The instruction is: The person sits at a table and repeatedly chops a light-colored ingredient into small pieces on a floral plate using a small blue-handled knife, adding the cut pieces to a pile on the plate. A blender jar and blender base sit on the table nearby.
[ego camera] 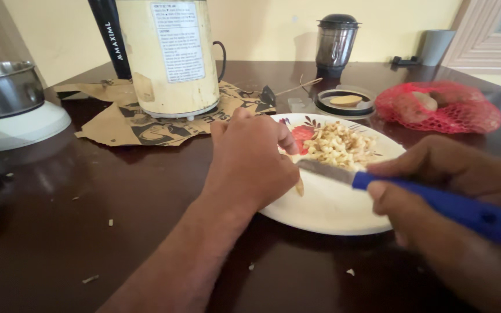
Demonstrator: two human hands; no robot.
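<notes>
Presently the right hand (436, 197) grips a blue-handled knife (424, 200), while the left hand (250, 162) pinches a pale piece (300, 186) over the white plate (326, 211) of chopped bits (340, 145).

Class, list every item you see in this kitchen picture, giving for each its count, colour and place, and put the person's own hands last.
plate: one, white with a flower print, centre of the table
chopped pieces: one pile, pale yellow, on the plate
knife: one, blue handle, over the plate
net bag: one, red, far right
grinder jar: one, steel with a dark lid, at the back
cream jar: one, on torn brown paper
steel bowl: one, far left
table: one, dark brown
left hand: on the plate's rim
right hand: grips the knife
</notes>
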